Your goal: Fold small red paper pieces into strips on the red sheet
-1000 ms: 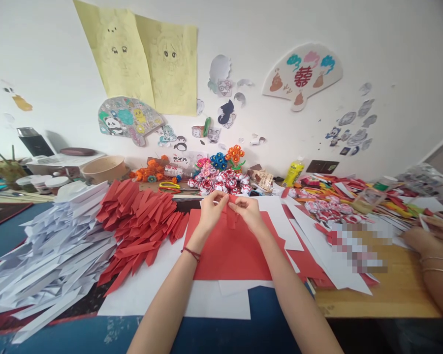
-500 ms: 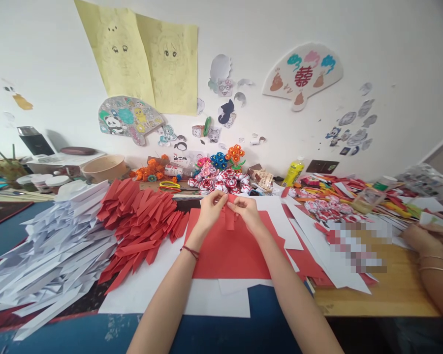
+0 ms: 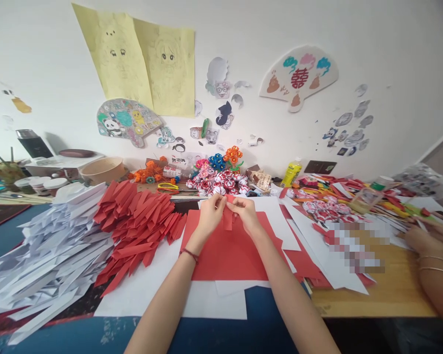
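My left hand (image 3: 211, 211) and my right hand (image 3: 243, 212) pinch a narrow red paper strip (image 3: 228, 220) between them, its lower end hanging down. Both hands are closed at its upper part, over the far edge of a red paper sheet (image 3: 229, 258). That sheet lies flat on white paper (image 3: 229, 305). To the left spreads a pile of folded red paper strips (image 3: 136, 219), and beyond it a larger heap of folded white paper strips (image 3: 59, 250). My fingertips partly hide the strip's top.
Red-and-white paper flowers (image 3: 221, 184) stand behind my hands, near yellow-handled scissors (image 3: 168, 187). A yellow bottle (image 3: 291, 173) is at the wall. On the right, another person's hand (image 3: 428, 241) works over the wooden tabletop (image 3: 402, 290), beside more paper flowers (image 3: 328, 210).
The view has shifted slightly. My hands stay together on the red strip with only small finger movement. The other person's hand at the right has moved a little.
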The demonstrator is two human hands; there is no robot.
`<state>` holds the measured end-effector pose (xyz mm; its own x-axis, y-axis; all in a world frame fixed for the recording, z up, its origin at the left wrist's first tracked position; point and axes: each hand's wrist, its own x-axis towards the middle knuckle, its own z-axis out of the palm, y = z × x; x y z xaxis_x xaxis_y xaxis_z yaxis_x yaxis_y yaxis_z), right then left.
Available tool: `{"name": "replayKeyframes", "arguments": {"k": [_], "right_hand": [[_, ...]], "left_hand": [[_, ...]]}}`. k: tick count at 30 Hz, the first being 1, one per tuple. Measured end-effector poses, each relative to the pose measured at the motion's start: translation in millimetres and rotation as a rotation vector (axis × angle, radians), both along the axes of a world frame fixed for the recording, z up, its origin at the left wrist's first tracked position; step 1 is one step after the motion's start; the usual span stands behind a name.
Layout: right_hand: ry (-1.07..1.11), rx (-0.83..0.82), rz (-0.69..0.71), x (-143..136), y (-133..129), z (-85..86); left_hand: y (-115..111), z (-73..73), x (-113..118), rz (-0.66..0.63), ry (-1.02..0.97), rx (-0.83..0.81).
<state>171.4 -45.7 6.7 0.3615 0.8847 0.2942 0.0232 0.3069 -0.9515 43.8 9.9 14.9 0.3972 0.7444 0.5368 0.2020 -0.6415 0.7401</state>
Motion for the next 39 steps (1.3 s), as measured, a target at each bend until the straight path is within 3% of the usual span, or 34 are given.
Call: {"name": "replayKeyframes", "arguments": {"k": [7, 14, 20, 30, 35, 39], "right_hand": [[-0.043, 0.012, -0.040, 1.0, 2.4, -2.1], [-0.037, 0.017, -0.101, 5.3, 3.9, -4.6], [-0.025, 0.005, -0.093, 5.3, 4.1, -4.6], [0.004, -0.027, -0.092, 4.4, 3.8, -3.5], [0.012, 0.012, -0.099, 4.4, 4.7, -3.8], [0.064, 0.034, -0.087, 3.4, 4.3, -2.9]], "left_hand": [[-0.2, -4.1, 1.9, 0.069, 0.049, 0.030], [4.5, -8.8, 3.8, -0.036, 0.102, -0.026], [1.7, -5.1, 2.4, -0.064, -0.010, -0.037], [-1.3, -5.9, 5.1, 0.095, 0.063, 0.125], [-3.0, -9.1, 9.2, 0.108, 0.115, 0.048], [-6.5, -8.3, 9.8, 0.004, 0.092, -0.027]]}}
